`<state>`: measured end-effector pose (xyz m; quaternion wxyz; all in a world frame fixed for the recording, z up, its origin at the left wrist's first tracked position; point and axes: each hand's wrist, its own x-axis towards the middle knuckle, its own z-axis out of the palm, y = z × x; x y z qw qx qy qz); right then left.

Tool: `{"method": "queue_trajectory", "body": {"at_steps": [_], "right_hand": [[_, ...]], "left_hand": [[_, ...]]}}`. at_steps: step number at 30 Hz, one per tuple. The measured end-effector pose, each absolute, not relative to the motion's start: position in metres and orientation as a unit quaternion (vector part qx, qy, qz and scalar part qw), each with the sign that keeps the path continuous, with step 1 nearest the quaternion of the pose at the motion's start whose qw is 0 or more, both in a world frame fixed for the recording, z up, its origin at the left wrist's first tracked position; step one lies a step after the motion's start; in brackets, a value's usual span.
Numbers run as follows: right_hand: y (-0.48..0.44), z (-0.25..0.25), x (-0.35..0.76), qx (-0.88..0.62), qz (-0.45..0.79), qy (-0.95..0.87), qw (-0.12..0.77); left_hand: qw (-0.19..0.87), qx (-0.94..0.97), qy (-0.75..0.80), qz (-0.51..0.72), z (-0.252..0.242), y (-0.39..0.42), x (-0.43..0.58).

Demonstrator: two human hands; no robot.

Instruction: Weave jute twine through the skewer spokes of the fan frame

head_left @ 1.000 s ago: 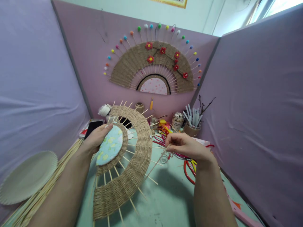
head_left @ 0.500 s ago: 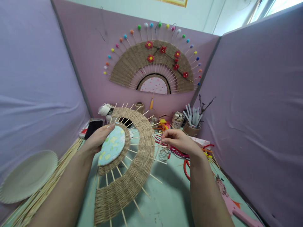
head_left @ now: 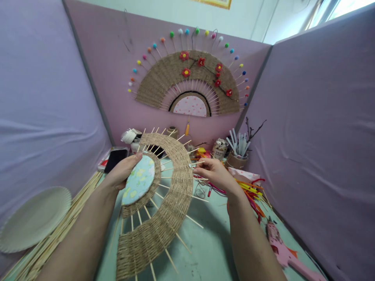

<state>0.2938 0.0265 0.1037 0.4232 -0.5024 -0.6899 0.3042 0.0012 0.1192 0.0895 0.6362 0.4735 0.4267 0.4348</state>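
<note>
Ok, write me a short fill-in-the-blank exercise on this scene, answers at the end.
1. The left hand rests its ____ on the woven fan's patterned centre.
2. The right hand is at that fan's ____ edge, not its inner one.
3. The flowers on the hanging fan have ____ petals.

Missing words: thumb; outer; red.

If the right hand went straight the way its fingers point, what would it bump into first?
Most likely the woven fan: its outer edge or one of the thin sticks poking out beside the right hand. Depth is hard to judge.
</note>
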Motion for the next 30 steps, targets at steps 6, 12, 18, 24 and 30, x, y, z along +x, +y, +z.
{"method": "queue_trajectory", "body": {"at_steps": [6,12,18,24,30], "right_hand": [[0.026,0.104,0.303,-0.492,0.300,-0.704,0.414],[0.023,0.110,0.305,-0.511,0.200,-0.707,0.445],[0.022,0.113,0.309,-0.534,0.082,-0.690,0.482],[0.018,0.120,0.313,-0.500,-0.010,-0.738,0.453],[0.023,0.116,0.316,-0.499,-0.095,-0.748,0.426]], "left_hand": [[0.649,0.468,0.423,0.425,0.090,0.118,0.002],[0.662,0.471,0.422,0.402,0.087,0.118,0.004],[0.646,0.492,0.426,0.399,0.088,0.116,0.005],[0.644,0.505,0.432,0.380,0.090,0.115,0.005],[0.641,0.520,0.437,0.356,0.092,0.112,0.005]]}}
